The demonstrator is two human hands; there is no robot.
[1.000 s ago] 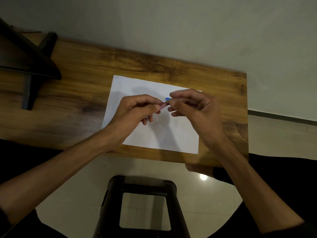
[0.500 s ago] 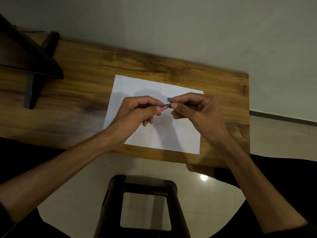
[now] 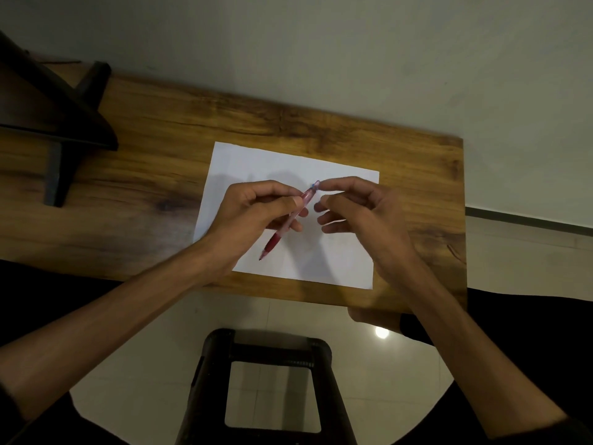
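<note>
At the far left, a dark stand [image 3: 57, 123] rests on the wooden table [image 3: 160, 139]. Further right, the left hand [image 3: 256, 213] hovers over the sheet of white paper [image 3: 288, 162]. Its fingers are curled around the red pen [image 3: 276, 239], with the thumb pressing on the barrel. The pen is in the air above the paper and tilted. Its writing tip points down toward the near side of the sheet, and I cannot tell whether it touches the sheet. Its bluish top end points up and away.

To the right of the pen, the right hand [image 3: 362, 216] has loosely bent, slightly spread fingers and holds nothing. Only the tip of the index finger meets the top end of the pen, and the thumb is just beside the barrel without touching it.

I judge that the person is making the pen ready, probably by working its top end. The next move probably needs a writing grip, with the paper kept flat when the tip comes down.
</note>
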